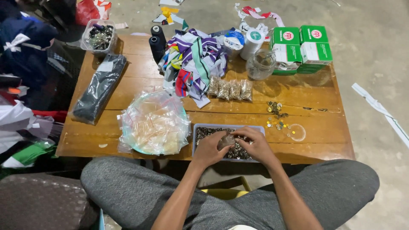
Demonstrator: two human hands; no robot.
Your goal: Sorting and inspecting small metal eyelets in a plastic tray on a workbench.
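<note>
Clear plastic is the thing in hand: a small bag (226,141) held between both hands over the tray of metal buttons (203,131) at the table's (204,110) near edge. Left hand (209,149) cups it, fingers curled close; right hand (256,146) pinches its top. Keeping the mouth steady above the tray should catch strays.
</note>
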